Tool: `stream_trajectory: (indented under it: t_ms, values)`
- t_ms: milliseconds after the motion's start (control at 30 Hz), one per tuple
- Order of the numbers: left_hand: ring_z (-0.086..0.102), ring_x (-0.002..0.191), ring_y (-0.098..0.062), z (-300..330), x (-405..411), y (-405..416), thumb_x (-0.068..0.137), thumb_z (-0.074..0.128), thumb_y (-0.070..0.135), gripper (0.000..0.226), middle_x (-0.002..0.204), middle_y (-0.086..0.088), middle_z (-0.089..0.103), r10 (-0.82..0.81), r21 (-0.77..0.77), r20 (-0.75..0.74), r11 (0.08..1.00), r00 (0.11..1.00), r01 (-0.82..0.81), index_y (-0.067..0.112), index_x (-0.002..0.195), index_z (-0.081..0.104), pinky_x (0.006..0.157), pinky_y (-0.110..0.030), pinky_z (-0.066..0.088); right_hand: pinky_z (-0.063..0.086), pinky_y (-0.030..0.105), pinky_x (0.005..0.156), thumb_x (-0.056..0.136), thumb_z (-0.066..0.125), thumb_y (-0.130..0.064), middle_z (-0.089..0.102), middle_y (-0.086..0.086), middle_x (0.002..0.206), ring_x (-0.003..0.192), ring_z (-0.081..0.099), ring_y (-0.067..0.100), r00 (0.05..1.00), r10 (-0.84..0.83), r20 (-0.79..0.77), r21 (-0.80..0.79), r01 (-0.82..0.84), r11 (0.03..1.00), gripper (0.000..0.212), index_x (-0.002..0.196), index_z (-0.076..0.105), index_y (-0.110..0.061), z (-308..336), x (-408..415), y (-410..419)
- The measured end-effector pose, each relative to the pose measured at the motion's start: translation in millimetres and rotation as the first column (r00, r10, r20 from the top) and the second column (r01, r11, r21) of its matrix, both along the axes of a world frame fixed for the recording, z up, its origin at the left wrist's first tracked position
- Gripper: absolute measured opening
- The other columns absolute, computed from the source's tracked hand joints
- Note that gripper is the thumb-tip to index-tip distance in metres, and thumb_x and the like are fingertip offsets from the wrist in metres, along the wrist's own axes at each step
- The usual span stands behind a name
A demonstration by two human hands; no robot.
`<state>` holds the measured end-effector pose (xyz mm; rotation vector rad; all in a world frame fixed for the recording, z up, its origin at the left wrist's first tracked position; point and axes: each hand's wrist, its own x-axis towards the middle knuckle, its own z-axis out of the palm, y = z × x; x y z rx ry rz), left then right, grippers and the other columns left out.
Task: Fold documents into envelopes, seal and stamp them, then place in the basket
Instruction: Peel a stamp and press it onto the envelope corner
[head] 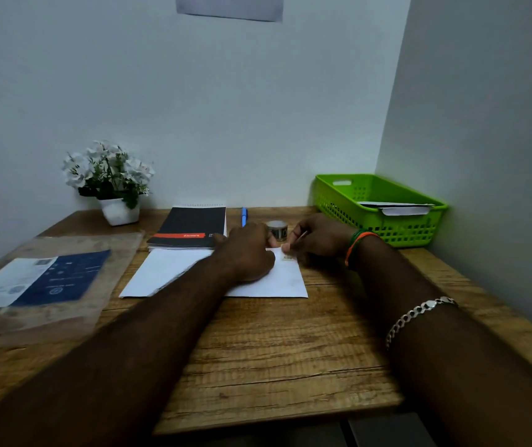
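Both forearms reach forward toward the tabletop's far edge. The left hand [247, 253] lies palm down, fingers loosely bent. The right hand [314, 238], just beside it, curls with thumb and forefinger pinched together.

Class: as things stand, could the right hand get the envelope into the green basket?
Probably yes. The right hand is at the envelope's far corner, the basket stands just beyond it, open-topped, and nothing lies between.

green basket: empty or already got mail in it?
Not empty. The green basket holds at least one white envelope, lying flat inside and visible above the near rim. How many there are, cannot tell.
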<state>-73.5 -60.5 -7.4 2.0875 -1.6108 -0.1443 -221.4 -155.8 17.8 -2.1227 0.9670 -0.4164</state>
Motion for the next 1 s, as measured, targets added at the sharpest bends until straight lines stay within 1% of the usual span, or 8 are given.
stream_trajectory:
  t_ms: [167,267,400,533,633,733,867,1000]
  values:
    - [0.054,0.116,-0.014,1.7,4.0,1.3,0.099,0.061,0.027,0.015,0.104,0.016,0.057,-0.002,-0.04,0.017,0.999,1.0,0.003,0.037,0.09,0.053,0.11,-0.051,0.025,0.04,0.011,0.047,0.09,0.074,-0.013,0.061,0.0,0.061,0.053,0.051,0.005,0.998,0.04,0.046,-0.022,-0.039,0.999,0.02,0.072,0.066,-0.01,3.8,-1.6,-0.5]
    - [0.053,0.117,-0.013,4.7,5.0,2.8,0.099,0.063,0.029,0.01,0.107,0.015,0.057,-0.014,-0.047,-0.001,0.999,1.0,0.014,0.037,0.098,0.056,0.107,-0.048,0.024,0.044,0.015,0.046,0.091,0.07,-0.005,0.062,0.007,0.062,0.05,0.053,0.009,0.996,0.048,0.081,0.046,-0.052,0.998,0.011,0.085,0.07,0.003,3.6,-3.9,-0.8]
    - [0.057,0.114,-0.016,9.5,9.3,8.8,0.096,0.067,0.026,0.012,0.109,0.012,0.062,-0.061,-0.083,-0.065,0.995,0.996,0.055,0.035,0.101,0.062,0.109,-0.049,0.04,0.042,0.016,0.044,0.09,0.07,-0.002,0.065,0.012,0.071,0.052,0.054,0.011,0.998,0.053,0.045,0.069,-0.056,0.996,0.022,0.106,0.068,0.013,8.8,-8.3,3.8]
    - [0.062,0.103,-0.012,14.1,8.1,20.5,0.095,0.069,0.025,0.013,0.108,0.008,0.066,-0.092,-0.147,-0.121,0.986,0.988,0.074,0.032,0.105,0.067,0.098,-0.045,0.052,0.035,0.012,0.036,0.09,0.073,-0.008,0.06,0.009,0.066,0.036,0.051,0.003,0.993,-0.003,0.12,0.152,-0.015,0.988,0.016,0.101,0.069,0.002,15.5,-11.7,19.0]
    - [0.059,0.107,-0.01,19.5,8.5,34.0,0.091,0.07,0.045,0.025,0.111,0.013,0.065,-0.043,-0.208,0.0,0.977,0.999,0.042,0.035,0.113,0.066,0.1,-0.043,0.049,0.026,0.011,0.037,0.093,0.068,-0.005,0.058,0.016,0.072,0.031,0.045,0.003,0.976,-0.039,0.215,0.236,-0.013,0.972,0.009,0.099,0.065,0.001,16.4,-20.9,31.6]
    - [0.052,0.124,-0.024,22.2,20.7,60.2,0.087,0.066,0.061,0.051,0.132,0.003,0.056,0.215,-0.329,0.163,0.932,0.963,-0.152,0.038,0.131,0.057,0.105,-0.046,0.042,0.031,0.009,0.037,0.095,0.065,-0.008,0.06,0.015,0.068,0.032,0.048,0.004,0.947,-0.095,0.305,0.296,0.001,0.955,0.007,0.089,0.063,-0.005,18.1,-37.4,37.3]
    - [0.038,0.139,-0.042,19.9,45.0,102.5,0.085,0.07,0.058,0.082,0.154,-0.014,0.037,0.5,-0.371,-0.183,0.762,0.847,-0.53,0.028,0.152,0.032,0.108,-0.057,0.037,0.053,0.018,0.045,0.094,0.067,-0.008,0.064,0.008,0.075,0.055,0.061,0.011,0.894,-0.229,0.385,0.388,0.068,0.919,0.009,0.087,0.063,-0.01,16.0,-57.8,40.0]
    - [0.06,0.123,-0.035,17.5,42.8,129.0,0.086,0.081,0.037,0.088,0.146,-0.017,0.052,0.244,-0.294,-0.723,0.738,0.647,-0.607,0.018,0.154,0.028,0.102,-0.047,0.051,0.056,0.019,0.047,0.095,0.066,-0.007,0.065,0.009,0.082,0.065,0.062,0.015,0.86,-0.299,0.413,0.412,0.116,0.904,0.007,0.088,0.065,-0.009,9.7,-70.6,46.2]
